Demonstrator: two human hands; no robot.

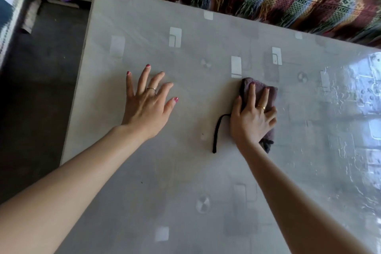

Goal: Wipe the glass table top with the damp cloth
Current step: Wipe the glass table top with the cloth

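The person's right hand [252, 118] presses the damp cloth [260, 97] flat on the glass table top [185, 171], a little right of centre, fingers spread over it and holding it down. The left hand [147, 101] rests palm-down to its left, fingers fanned apart and empty. The wiping looks under way: the right side shines wet, perhaps only from window glare, while small specks remain on the near middle. The cloth is a folded purplish-brown pad, with a dark cord [218, 132] trailing toward the near side.
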